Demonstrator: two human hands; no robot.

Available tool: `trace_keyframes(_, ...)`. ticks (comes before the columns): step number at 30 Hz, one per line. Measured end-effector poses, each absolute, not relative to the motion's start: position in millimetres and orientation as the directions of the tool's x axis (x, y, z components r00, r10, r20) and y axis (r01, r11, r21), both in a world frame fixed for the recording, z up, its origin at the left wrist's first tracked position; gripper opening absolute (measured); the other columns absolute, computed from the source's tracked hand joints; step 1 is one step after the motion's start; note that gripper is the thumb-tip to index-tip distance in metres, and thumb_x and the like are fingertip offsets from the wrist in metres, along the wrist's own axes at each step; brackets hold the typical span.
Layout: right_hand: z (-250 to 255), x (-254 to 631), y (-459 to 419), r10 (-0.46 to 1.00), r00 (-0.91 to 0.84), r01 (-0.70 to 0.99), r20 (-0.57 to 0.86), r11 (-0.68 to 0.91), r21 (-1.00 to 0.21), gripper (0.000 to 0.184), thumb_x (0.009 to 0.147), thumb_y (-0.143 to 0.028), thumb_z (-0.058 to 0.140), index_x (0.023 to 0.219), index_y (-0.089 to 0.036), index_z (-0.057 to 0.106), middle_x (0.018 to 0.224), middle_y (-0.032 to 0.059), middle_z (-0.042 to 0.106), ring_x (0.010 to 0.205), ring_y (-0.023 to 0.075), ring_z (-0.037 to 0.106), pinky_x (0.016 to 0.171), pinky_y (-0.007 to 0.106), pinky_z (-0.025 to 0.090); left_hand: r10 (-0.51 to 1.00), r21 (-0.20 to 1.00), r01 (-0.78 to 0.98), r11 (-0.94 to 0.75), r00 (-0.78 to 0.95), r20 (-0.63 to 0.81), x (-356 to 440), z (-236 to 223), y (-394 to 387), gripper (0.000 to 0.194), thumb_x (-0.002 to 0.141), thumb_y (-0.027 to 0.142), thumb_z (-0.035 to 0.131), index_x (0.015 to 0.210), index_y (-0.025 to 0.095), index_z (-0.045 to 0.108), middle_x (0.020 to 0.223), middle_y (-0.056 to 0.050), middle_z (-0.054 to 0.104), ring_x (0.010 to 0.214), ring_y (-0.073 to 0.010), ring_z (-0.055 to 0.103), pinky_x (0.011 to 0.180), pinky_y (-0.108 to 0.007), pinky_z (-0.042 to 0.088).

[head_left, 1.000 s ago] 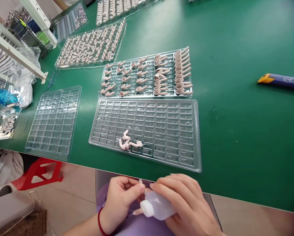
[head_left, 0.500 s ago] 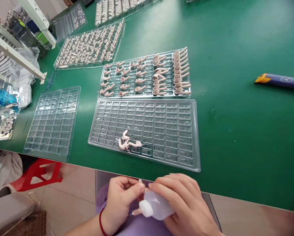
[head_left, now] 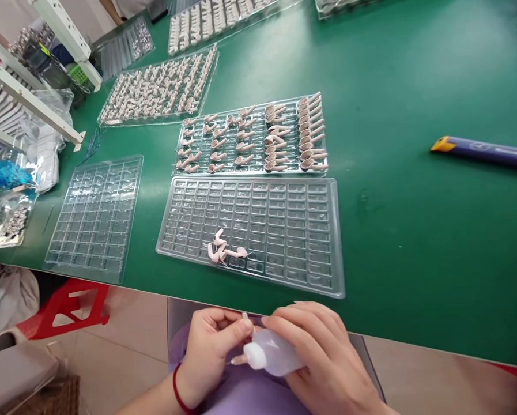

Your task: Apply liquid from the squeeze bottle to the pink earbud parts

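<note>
Both hands low in the head view, over a purple-clad lap, just off the near edge of the green table [head_left: 392, 230]. Left hand [head_left: 208, 351], red band [head_left: 179, 392] on wrist: thumb and fingers closed in a pinch on a small white part [head_left: 245, 317], its end poking up above the thumb; rest of the part hidden by fingers. Right hand [head_left: 327, 360]: fingers curved, closed around a translucent squeeze bottle [head_left: 279, 351], lying tilted, white cap [head_left: 256, 355] and brownish nozzle [head_left: 240, 359] aimed toward left hand. Bottle is just beside the white part; contact between them, cannot tell.

On table, in front of hands: clear compartment tray [head_left: 299, 230] with a small cluster of white earbud-shaped pieces [head_left: 218, 251] near its near edge, left of middle. Just behind it, second tray [head_left: 293, 115] with columns of similar pieces, right column packed tightest. Farther back left, a fuller tray [head_left: 209, 80]. Left, a clear grid tray [head_left: 96, 219]. Well apart on right, dark blue tool with yellow end [head_left: 483, 151]. Red stool [head_left: 70, 311] below table at left.
</note>
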State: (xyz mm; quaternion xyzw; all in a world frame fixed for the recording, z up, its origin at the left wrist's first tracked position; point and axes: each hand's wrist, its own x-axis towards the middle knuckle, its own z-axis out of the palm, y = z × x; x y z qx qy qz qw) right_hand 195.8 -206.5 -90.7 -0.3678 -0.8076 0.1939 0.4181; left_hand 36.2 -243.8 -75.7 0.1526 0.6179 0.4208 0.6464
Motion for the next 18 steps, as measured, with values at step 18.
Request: trace_keyframes(18, -80, 216, -210, 0.781, -0.322, 0.264, 0.534, 0.616, -0.742, 0.022, 0.082, -0.004, 0.061, 0.1, -0.017, 0.059, 0.082, 0.005, 0.063, 0.078, 0.0173, 0.058, 0.067, 0.032, 0.053, 0.918, 0.445, 0.83, -0.335, 0.182, 0.352, 26, -31, -244, 0.015, 0.084, 0.005, 0.065, 0.096, 0.013, 0.066, 0.07, -0.004, 0.064, 0.064, -0.0156, 0.056, 0.058, -0.027, 0.049)
